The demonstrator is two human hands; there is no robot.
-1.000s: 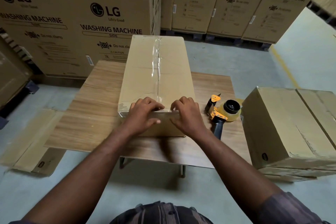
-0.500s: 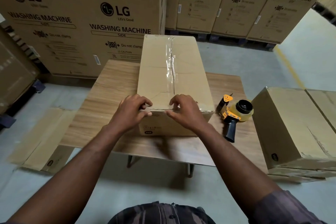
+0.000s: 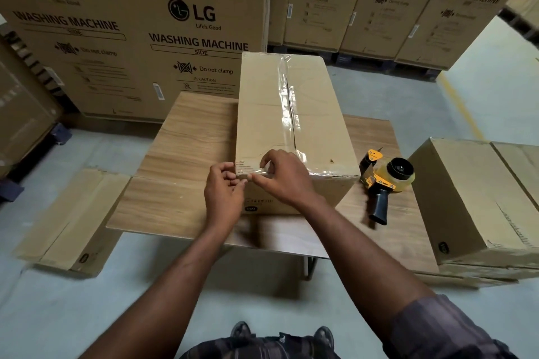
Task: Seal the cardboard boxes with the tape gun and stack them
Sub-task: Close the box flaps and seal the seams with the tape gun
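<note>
Cartons: printed washing-machine cartons (image 3: 189, 23) fill the top of the frame.
Tabletop: wood-grain tabletop (image 3: 186, 148) at centre, carrying the box and the tape gun.
Cardboard box: long cardboard box (image 3: 318, 114) at centre frame, flaps closed, clear tape (image 3: 287, 108) along its top seam.
Second box: closed second box (image 3: 466, 198) at the right edge.
Flattened cardboard: flattened cardboard (image 3: 67, 221) on the floor, lower left.
Tape gun: yellow tape gun (image 3: 385, 181) lies right of the box, apart from it.
Right hand: right hand (image 3: 287, 178) pinches the clear tape over the box's near top edge.
Left hand: left hand (image 3: 223, 192) has its fingers curled at the near left corner; I cannot tell whether it grips anything.
</note>
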